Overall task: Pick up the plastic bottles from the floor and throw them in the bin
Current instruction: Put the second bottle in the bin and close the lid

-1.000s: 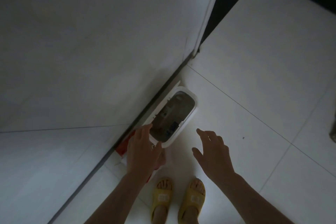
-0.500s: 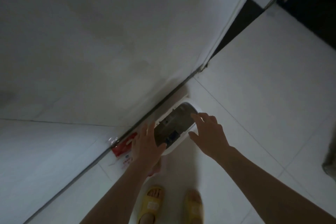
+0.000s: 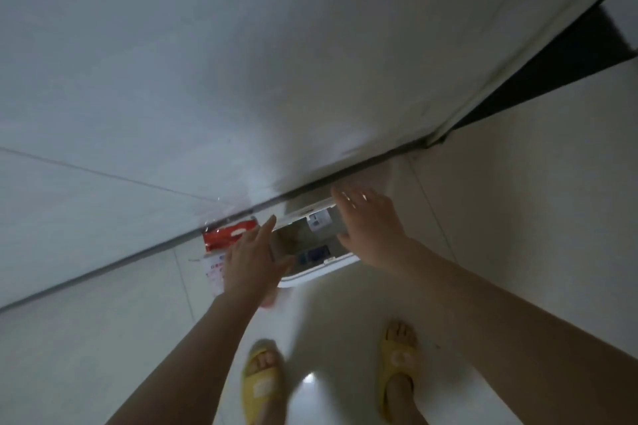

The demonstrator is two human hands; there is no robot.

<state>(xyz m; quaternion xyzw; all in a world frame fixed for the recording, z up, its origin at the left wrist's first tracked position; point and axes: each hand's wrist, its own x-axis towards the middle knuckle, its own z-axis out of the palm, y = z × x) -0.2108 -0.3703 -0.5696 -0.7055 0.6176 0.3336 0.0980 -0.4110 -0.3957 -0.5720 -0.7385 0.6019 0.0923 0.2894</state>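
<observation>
The left hand [image 3: 250, 260] is reaching over the left end of the bin [image 3: 312, 274], fingers [image 3: 266, 229] extended and close together, thumb spread toward the opening. It is holding nothing; whether the palm is touching the rim cannot be told. The right hand [image 3: 371, 224] is reaching over the right end of the bin, fingers spread flat and open, gripping nothing, and covering part of the rim on that side.

The bin is a white, narrow container standing on the floor tiles [image 3: 518, 217] against the base of the wall [image 3: 241, 62]. Its top is showing an open mouth between the two hands. Inside, blurred contents are showing: a white label-like patch [image 3: 319, 221] near the far edge and a blue patch [image 3: 314, 255] near the near edge. Whether these are plastic bottles cannot be told in the dim, blurred view.

A red package [image 3: 226, 238] is lying just left of the bin at the wall's base, partly behind the left hand, with a white printed sheet [image 3: 215, 271] just below it.

Both forearms are extending from the lower edge of the view. Two feet in yellow slippers [image 3: 262, 386] are standing on the tiles below the bin, well apart from each other.
</observation>
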